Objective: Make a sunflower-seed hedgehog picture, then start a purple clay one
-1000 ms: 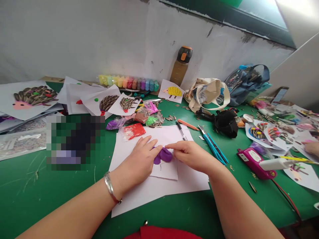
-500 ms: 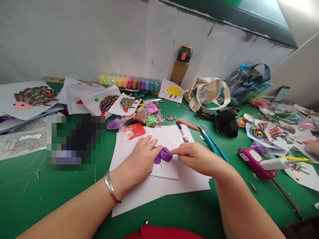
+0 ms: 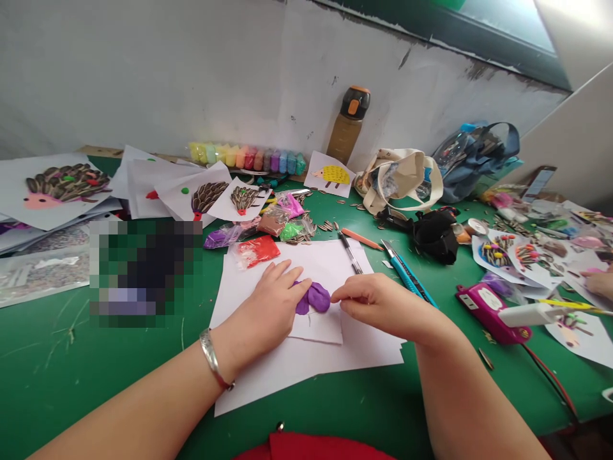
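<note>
A flattened lump of purple clay [image 3: 318, 298] lies on a small white card [image 3: 323, 331], which rests on larger white paper [image 3: 268, 390]. My left hand [image 3: 268, 303] lies flat across the paper with its fingers stretched, its thumb side touching the left of the clay. Just right of the clay is my right hand [image 3: 371, 301], its index finger extended and the other fingers bent. A small gap separates its fingertip from the clay, and nothing shows in it. A short pen line shows on the card below the clay.
Beyond the paper are a red clay packet [image 3: 258, 252], a pen [image 3: 350, 252], an orange stick [image 3: 361, 239] and a blue utility knife [image 3: 407, 275]. Seed hedgehog pictures [image 3: 67, 185] lie left. A magenta device [image 3: 493, 313] sits right, near another person's hand [image 3: 601, 281].
My right index fingertip has drawn back a little to the right, off the purple clay. The clay's right part looks rounder and smoother. My left hand stays in place.
</note>
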The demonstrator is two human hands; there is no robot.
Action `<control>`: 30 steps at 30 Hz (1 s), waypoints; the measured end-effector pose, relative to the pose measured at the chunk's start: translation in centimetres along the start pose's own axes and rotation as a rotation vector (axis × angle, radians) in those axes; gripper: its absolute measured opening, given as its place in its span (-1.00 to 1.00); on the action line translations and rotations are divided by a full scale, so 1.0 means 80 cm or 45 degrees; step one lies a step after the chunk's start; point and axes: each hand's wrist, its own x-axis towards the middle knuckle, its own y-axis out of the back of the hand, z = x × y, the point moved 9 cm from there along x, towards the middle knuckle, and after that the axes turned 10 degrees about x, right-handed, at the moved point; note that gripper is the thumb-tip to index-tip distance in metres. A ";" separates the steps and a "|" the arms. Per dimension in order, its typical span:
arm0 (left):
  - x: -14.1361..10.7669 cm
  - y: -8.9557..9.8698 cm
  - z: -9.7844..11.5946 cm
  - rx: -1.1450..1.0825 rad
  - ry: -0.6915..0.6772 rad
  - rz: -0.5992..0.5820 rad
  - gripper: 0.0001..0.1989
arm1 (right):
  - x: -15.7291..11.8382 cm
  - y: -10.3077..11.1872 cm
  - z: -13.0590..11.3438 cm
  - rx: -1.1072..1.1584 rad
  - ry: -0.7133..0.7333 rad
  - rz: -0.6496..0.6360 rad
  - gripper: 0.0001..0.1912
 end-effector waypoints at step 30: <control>-0.002 -0.001 -0.003 -0.029 0.001 0.118 -0.47 | 0.017 -0.014 0.025 0.035 -0.228 -0.041 -0.80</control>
